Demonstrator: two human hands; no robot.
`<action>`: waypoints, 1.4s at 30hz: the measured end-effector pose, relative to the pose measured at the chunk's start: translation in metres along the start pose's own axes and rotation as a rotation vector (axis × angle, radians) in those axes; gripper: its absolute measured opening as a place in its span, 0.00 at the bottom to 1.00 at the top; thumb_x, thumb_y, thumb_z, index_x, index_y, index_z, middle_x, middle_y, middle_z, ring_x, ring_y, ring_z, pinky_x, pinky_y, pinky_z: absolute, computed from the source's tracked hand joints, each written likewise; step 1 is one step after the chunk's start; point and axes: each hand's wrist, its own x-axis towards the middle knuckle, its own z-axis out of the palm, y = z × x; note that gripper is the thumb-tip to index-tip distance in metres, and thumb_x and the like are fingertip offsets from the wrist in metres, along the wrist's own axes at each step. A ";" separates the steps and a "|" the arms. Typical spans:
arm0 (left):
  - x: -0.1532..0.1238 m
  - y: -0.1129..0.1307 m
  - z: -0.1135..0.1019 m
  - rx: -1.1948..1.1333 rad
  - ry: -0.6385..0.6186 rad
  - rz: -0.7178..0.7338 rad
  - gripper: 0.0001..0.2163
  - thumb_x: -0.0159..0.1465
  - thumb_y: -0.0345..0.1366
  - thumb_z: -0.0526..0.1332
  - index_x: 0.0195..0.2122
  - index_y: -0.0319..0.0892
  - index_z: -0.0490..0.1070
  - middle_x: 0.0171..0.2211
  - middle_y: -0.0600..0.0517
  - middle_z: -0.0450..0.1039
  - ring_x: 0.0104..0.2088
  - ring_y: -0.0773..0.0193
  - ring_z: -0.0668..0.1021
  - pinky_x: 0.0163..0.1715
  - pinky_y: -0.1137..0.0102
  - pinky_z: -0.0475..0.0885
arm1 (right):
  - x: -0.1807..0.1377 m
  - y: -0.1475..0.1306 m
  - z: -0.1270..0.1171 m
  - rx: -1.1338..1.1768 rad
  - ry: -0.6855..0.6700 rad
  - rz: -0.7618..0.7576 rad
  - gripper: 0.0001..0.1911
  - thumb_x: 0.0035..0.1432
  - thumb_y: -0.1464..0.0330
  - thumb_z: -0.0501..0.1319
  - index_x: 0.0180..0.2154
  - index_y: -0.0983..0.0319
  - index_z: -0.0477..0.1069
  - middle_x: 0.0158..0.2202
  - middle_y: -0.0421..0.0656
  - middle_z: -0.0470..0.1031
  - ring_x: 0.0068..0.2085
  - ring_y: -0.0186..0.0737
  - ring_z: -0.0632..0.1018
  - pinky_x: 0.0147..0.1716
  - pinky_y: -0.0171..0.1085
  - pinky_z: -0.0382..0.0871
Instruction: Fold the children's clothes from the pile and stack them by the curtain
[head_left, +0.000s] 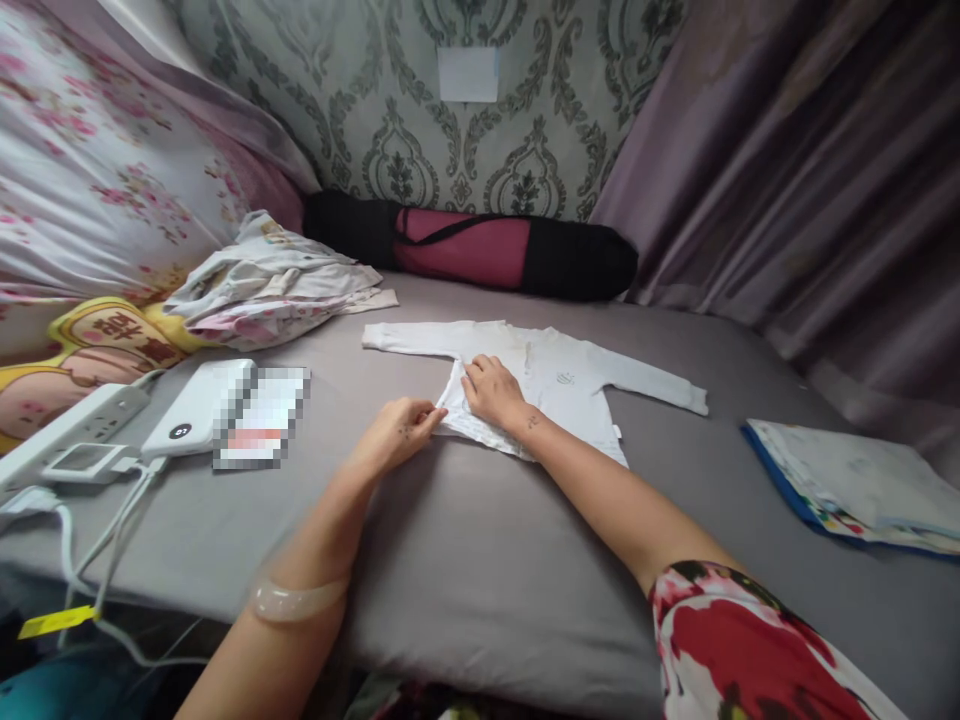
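Note:
A small white long-sleeved baby shirt [566, 360] lies spread on the grey bed sheet, its sleeves stretched out to both sides. A small print shows on its chest. My left hand [405, 430] pinches the lower left corner of the shirt, at the hem. Just to the right, my right hand [493, 390] rests on the left side of the shirt with fingers bent against the fabric; its fingertips are partly hidden. Near the hem, the cloth between both hands looks turned or wrinkled.
A heap of clothes [277, 275] sits at the back left, near a yellow cushion [112, 335]. A power strip [82, 430], a white power bank [202, 405] and cables lie at left. Folded clothes [862, 475] lie at right. A black and maroon long bag [469, 247] lines the wall.

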 end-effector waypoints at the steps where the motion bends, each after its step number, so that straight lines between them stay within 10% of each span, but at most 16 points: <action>1: 0.001 0.000 0.002 -0.004 0.019 0.001 0.19 0.62 0.47 0.52 0.33 0.39 0.77 0.21 0.53 0.68 0.24 0.66 0.67 0.26 0.72 0.57 | -0.004 -0.003 0.000 0.005 -0.012 0.025 0.22 0.67 0.64 0.47 0.54 0.67 0.68 0.54 0.53 0.69 0.54 0.48 0.66 0.55 0.42 0.59; 8: 0.002 -0.004 0.006 -0.007 0.018 0.043 0.16 0.55 0.39 0.55 0.39 0.40 0.76 0.26 0.52 0.70 0.27 0.65 0.69 0.28 0.73 0.61 | -0.024 -0.015 0.008 0.108 -0.172 0.133 0.34 0.67 0.57 0.41 0.67 0.71 0.47 0.70 0.51 0.44 0.69 0.46 0.46 0.65 0.48 0.35; 27: 0.010 -0.016 0.015 0.038 0.169 0.075 0.13 0.58 0.39 0.54 0.37 0.40 0.74 0.25 0.53 0.70 0.27 0.65 0.71 0.32 0.72 0.65 | -0.104 -0.067 -0.036 0.353 -0.391 -0.142 0.34 0.68 0.57 0.40 0.67 0.73 0.48 0.70 0.52 0.40 0.69 0.45 0.41 0.67 0.46 0.34; 32: 0.010 -0.014 0.017 0.069 0.339 0.185 0.13 0.61 0.39 0.54 0.41 0.40 0.73 0.34 0.49 0.70 0.32 0.64 0.72 0.39 0.69 0.69 | -0.119 -0.043 -0.059 0.518 -0.275 -0.183 0.28 0.69 0.61 0.39 0.65 0.64 0.56 0.66 0.45 0.58 0.66 0.35 0.58 0.65 0.38 0.49; 36: 0.007 -0.005 0.023 0.050 0.310 0.405 0.13 0.65 0.39 0.52 0.42 0.41 0.73 0.42 0.46 0.71 0.43 0.60 0.75 0.48 0.65 0.69 | -0.123 0.001 -0.053 0.215 -0.041 0.106 0.29 0.67 0.66 0.42 0.66 0.71 0.51 0.69 0.50 0.47 0.69 0.40 0.46 0.67 0.43 0.39; 42: 0.005 -0.002 0.034 0.091 0.095 0.532 0.16 0.68 0.41 0.51 0.51 0.42 0.71 0.57 0.43 0.68 0.55 0.55 0.72 0.56 0.63 0.66 | -0.130 0.030 -0.035 0.062 -0.196 0.260 0.33 0.68 0.59 0.39 0.68 0.70 0.45 0.70 0.51 0.41 0.69 0.45 0.43 0.66 0.47 0.36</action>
